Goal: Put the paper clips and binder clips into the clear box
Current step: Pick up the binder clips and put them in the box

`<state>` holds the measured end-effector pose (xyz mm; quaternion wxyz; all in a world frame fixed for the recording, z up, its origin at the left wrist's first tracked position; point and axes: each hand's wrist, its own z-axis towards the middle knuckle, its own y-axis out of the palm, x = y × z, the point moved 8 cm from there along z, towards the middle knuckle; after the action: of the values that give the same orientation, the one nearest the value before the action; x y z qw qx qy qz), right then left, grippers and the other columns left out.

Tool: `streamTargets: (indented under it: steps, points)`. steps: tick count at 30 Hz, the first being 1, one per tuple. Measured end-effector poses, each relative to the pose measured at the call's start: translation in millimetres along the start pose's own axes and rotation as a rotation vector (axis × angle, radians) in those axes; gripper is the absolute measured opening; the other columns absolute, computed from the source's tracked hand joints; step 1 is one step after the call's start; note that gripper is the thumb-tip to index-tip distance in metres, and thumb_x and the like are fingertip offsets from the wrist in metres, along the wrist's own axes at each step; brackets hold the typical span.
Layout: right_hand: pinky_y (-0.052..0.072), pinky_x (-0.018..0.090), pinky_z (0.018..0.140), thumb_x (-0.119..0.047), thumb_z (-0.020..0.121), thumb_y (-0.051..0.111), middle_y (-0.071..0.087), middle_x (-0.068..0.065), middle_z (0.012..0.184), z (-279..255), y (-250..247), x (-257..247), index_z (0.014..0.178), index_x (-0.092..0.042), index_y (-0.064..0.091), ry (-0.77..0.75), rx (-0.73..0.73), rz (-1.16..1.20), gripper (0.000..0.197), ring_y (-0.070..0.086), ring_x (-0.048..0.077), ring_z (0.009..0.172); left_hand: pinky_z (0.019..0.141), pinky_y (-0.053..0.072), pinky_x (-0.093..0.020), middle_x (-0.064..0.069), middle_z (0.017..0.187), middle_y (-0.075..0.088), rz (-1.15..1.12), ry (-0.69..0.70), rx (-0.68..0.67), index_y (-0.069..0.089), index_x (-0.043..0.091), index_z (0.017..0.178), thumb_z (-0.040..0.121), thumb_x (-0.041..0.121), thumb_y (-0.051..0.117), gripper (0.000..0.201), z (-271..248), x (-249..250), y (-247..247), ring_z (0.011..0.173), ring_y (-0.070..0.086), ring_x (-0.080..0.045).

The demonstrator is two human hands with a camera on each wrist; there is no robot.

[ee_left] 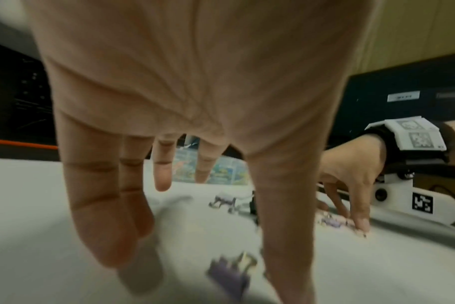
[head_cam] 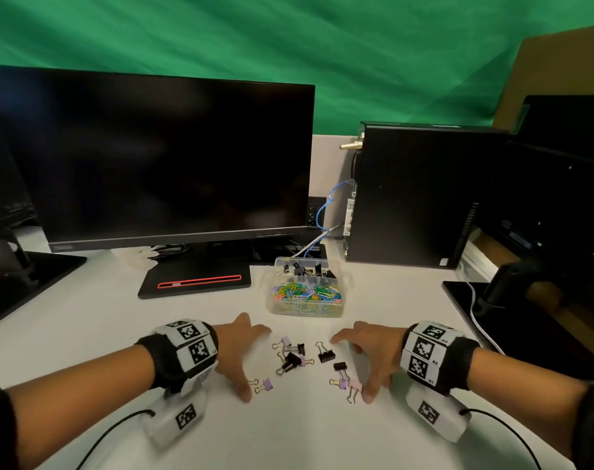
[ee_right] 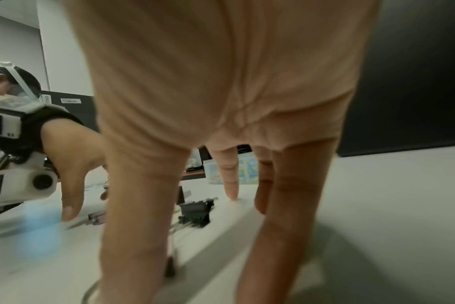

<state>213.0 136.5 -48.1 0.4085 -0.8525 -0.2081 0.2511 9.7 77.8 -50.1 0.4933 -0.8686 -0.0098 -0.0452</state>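
Both hands, left hand (head_cam: pixel 236 356) at 9 o'clock and right hand (head_cam: pixel 372 357) at 3 o'clock, spread wide with fingertips on the table (head_cam: pixel 119 334), flanking scattered binder clips (head_cam: pixel 292 357), holding nothing.

left hand (head_cam: pixel 236 354) — fingers spread, palm down | right hand (head_cam: pixel 370 356) — same

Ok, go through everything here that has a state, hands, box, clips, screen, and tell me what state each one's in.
Left hand: open, fingers spread, holding nothing.
Right hand: open, fingers spread, thumb at a pink clip.
Clear box: lidless, upright, partly filled.
Paper clips: in the box's near compartment.
Binder clips: scattered loose on the table between the hands.
Black binder clips: already in the box's far compartment.
Monitor: screen dark.
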Motion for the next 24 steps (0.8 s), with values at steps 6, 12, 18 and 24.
streamTargets:
  steps: [6, 12, 18, 24]
  points:
    - [0.051, 0.032, 0.092, -0.025, 0.062, 0.086, 0.043, -0.004, 0.109, 13.4, -0.1, -19.8, 0.141, -0.027, 0.033, -0.041, 0.063, 0.056, 0.095, 0.060, 0.022, 0.099, 0.072, 0.057, -0.029, -0.007, 0.130, 0.028, -0.260, 0.075, 0.063, 0.019, 0.028, 0.147, 0.072, 0.029, 0.079, 0.096, 10.9, 27.4, 7.4, 0.084, 0.061, -0.021]
    - [0.049, 0.021, 0.072, -0.022, 0.067, 0.083, 0.049, -0.004, 0.103, 25.3, -2.5, -40.9, 0.125, -0.023, 0.051, -0.087, 0.138, 0.158, 0.066, 0.058, 0.012, 0.075, 0.093, 0.051, -0.035, -0.003, 0.111, 0.033, -0.242, 0.112, 0.128, 0.043, 0.020, 0.132, 0.069, 0.035, 0.079, 0.074, 25.2, 64.9, -0.5, 0.109, 0.054, -0.028]
    - [0.047, 0.011, 0.045, -0.015, 0.071, 0.076, 0.059, -0.003, 0.089, 34.5, 2.2, -42.4, 0.090, -0.022, 0.057, -0.069, 0.123, 0.255, 0.028, 0.060, 0.005, 0.047, 0.033, 0.040, -0.015, -0.002, 0.086, 0.044, -0.436, 0.091, 0.146, 0.043, 0.012, 0.112, 0.082, 0.014, 0.064, 0.036, 31.7, 66.5, 0.0, 0.038, 0.054, -0.010]
    - [0.049, 0.015, 0.043, -0.005, 0.073, 0.068, 0.060, -0.003, 0.065, 39.2, 5.4, -39.8, 0.072, -0.020, 0.056, -0.046, 0.136, 0.250, 0.019, 0.058, 0.003, 0.039, 0.030, 0.038, -0.019, -0.002, 0.060, 0.056, -0.408, 0.013, 0.122, 0.034, 0.013, 0.098, 0.086, -0.002, 0.044, 0.022, 36.7, 62.9, 4.8, 0.020, 0.041, -0.003]
